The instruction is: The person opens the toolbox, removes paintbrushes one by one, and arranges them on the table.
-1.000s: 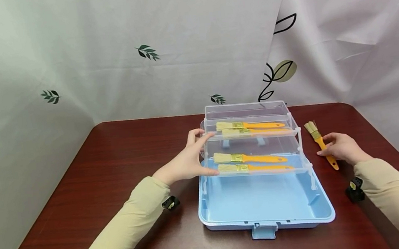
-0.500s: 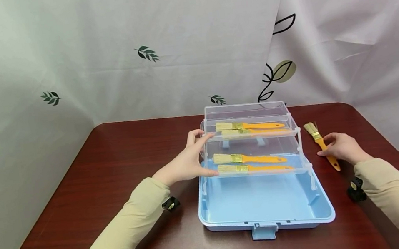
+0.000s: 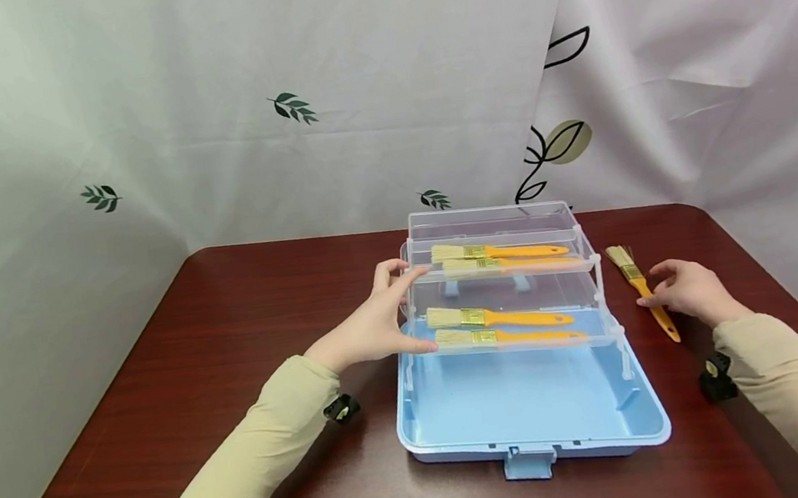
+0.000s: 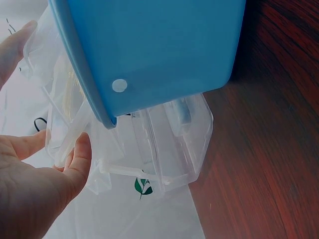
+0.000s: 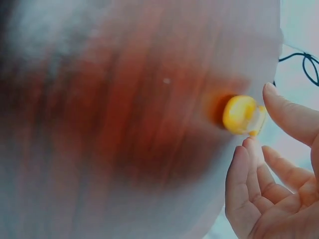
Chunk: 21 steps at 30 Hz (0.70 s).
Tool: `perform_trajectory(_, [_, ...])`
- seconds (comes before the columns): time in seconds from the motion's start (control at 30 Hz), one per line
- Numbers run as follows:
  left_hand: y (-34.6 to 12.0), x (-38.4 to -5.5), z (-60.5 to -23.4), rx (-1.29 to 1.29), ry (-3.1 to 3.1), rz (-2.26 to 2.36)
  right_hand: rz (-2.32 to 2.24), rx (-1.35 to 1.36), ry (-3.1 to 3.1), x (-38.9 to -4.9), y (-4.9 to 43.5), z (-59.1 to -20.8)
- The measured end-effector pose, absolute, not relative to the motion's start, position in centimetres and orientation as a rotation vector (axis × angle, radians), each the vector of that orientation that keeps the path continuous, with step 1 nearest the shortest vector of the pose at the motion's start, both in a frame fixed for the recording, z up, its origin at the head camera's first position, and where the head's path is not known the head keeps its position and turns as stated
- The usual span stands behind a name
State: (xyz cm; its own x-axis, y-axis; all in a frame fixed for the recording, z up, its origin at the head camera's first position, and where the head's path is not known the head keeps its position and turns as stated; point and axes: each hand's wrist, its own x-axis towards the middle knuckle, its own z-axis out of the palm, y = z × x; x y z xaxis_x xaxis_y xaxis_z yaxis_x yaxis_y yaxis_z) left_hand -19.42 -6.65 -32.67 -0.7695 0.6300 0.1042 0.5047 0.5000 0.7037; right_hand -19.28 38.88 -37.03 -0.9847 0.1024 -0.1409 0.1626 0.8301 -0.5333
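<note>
My left hand holds the left end of the clear trays that rise in steps over a light blue box. Its thumb is at the lower tray and a finger at the upper tray; the left wrist view shows fingertips against the clear plastic. Each of these two trays carries two flat paintbrushes with yellow handles. Right of the box, another paintbrush lies on the table. My right hand is around its handle, thumb and fingers spread apart, with gaps showing in the right wrist view.
The dark red wooden table extends left of the box. At the box's front a latch hangs down. A further clear section stands at the back, before a white cloth with leaf prints.
My right hand has shifted slightly right and its fingers sit a little farther off the paintbrush handle. The left hand and the box stay put.
</note>
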Motion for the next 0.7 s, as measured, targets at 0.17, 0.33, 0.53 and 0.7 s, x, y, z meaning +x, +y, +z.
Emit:
perform_trajectory(0.17, [-6.7, -19.4, -32.7, 0.989, 2.573, 1.127, -0.879, 0.216, 2.925, -19.1, 38.9, -36.4])
perform_trajectory(0.33, [-6.7, -19.5, -32.7, 0.988, 2.590, 1.106, -0.894, 0.194, 2.939, -18.9, 38.8, -35.9])
perform_trajectory(0.53, [-6.7, -19.6, -32.8, 0.979, 2.591, 1.102, -0.883, 0.165, 2.916, -18.7, 38.0, -35.6])
perform_trajectory(0.7, [-6.7, -19.5, -32.8, 0.984, 2.572, 1.125, -0.894, 0.118, 2.918, -18.3, 37.0, -35.1])
